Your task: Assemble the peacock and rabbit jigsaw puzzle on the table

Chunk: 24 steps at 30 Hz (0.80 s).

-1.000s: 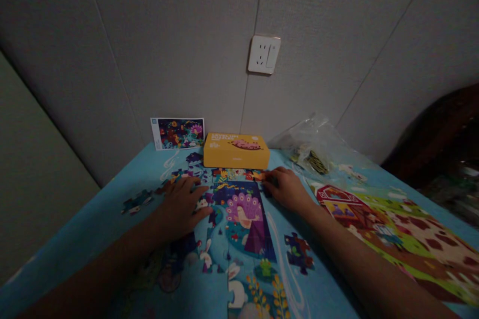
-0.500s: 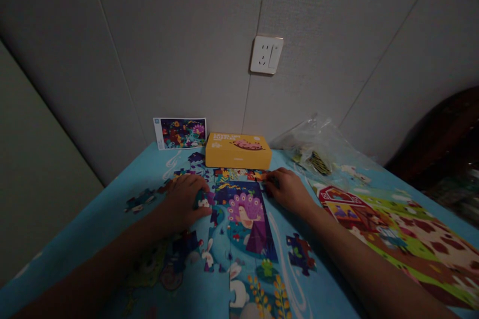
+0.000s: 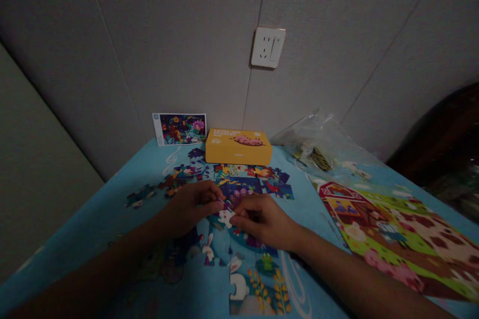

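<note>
Both hands meet over the partly joined puzzle (image 3: 243, 286) on the blue cloth. My left hand (image 3: 200, 205) pinches the left edge of a small puzzle piece (image 3: 225, 217) with a white animal on it. My right hand (image 3: 258, 217) has its thumb and fingers closed on the same piece's right side. Beneath the hands lies the peacock section, partly covered by them. Several joined dark pieces (image 3: 181, 174) lie beyond my left hand, and loose pieces (image 3: 279, 189) lie beyond my right hand.
A yellow puzzle box (image 3: 238, 152) stands against the wall, beside a picture card (image 3: 181, 128). A clear plastic bag (image 3: 318, 147) with pieces inside is at the back right. A farm puzzle (image 3: 396, 237) lies at right. Another small cluster (image 3: 140, 196) is at left.
My right hand has moved left and nearer from the puzzle's top right edge. My left hand has moved right with the white-animal piece, and both hands now hold it.
</note>
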Each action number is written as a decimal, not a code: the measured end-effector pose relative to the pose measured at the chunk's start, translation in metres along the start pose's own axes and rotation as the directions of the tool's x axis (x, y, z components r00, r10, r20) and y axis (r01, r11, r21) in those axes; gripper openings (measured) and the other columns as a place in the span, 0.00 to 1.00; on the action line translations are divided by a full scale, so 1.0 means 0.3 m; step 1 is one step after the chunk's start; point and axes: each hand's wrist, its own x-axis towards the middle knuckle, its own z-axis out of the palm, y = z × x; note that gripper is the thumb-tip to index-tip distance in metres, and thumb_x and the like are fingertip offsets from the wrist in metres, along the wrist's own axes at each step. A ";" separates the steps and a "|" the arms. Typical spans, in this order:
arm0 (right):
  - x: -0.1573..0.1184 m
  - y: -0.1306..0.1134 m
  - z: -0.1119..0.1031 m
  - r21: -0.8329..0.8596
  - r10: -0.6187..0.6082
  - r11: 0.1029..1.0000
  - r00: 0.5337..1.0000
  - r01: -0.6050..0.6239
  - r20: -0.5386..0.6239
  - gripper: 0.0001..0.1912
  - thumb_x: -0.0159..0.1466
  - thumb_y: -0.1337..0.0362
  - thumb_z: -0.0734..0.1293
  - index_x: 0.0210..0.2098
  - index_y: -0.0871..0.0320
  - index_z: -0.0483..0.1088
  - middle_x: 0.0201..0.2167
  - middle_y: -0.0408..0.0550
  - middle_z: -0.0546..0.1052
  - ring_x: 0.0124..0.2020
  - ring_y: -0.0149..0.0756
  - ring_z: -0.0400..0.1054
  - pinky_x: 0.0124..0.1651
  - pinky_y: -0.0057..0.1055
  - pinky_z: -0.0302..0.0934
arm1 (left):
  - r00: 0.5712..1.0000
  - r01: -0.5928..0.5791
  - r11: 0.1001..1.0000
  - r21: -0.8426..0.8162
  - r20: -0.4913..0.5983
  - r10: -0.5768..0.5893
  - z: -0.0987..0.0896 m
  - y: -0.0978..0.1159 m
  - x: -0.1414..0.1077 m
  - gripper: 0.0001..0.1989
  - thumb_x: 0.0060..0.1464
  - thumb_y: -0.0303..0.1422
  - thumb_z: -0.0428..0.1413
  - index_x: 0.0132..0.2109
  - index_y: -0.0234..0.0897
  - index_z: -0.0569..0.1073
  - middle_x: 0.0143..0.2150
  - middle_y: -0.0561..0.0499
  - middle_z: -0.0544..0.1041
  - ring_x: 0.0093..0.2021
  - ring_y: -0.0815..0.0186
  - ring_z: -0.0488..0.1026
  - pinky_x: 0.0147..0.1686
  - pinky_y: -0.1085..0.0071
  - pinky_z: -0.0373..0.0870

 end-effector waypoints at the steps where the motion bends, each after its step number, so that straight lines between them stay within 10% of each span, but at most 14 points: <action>1: -0.002 0.003 0.005 0.037 0.028 0.999 1.000 -0.028 0.004 0.13 0.63 0.58 0.66 0.27 0.61 0.70 0.18 0.37 0.64 0.18 0.24 0.54 0.22 0.22 0.49 | 1.000 0.012 0.999 -0.035 0.018 -0.011 0.004 -0.001 0.000 0.09 0.54 0.37 0.58 0.36 0.36 0.71 0.25 0.57 0.70 0.26 0.72 0.66 0.26 0.78 0.60; 13: -0.011 -0.010 0.002 0.073 0.064 0.995 0.992 -0.072 0.106 0.11 0.62 0.60 0.66 0.28 0.61 0.68 0.18 0.36 0.61 0.18 0.23 0.52 0.21 0.22 0.48 | 0.979 0.038 0.999 0.019 0.200 -0.041 -0.001 0.046 -0.021 0.09 0.53 0.36 0.57 0.35 0.35 0.70 0.21 0.58 0.71 0.23 0.73 0.65 0.26 0.78 0.59; 24: -0.033 -0.039 0.015 -0.075 -0.147 0.979 0.916 0.187 0.373 0.04 0.58 0.71 0.65 0.29 0.62 0.72 0.22 0.40 0.69 0.22 0.25 0.61 0.27 0.22 0.56 | 0.917 -0.338 0.931 0.137 0.271 0.292 -0.019 0.042 -0.026 0.03 0.53 0.32 0.60 0.36 0.39 0.78 0.39 0.51 0.78 0.44 0.63 0.73 0.48 0.67 0.67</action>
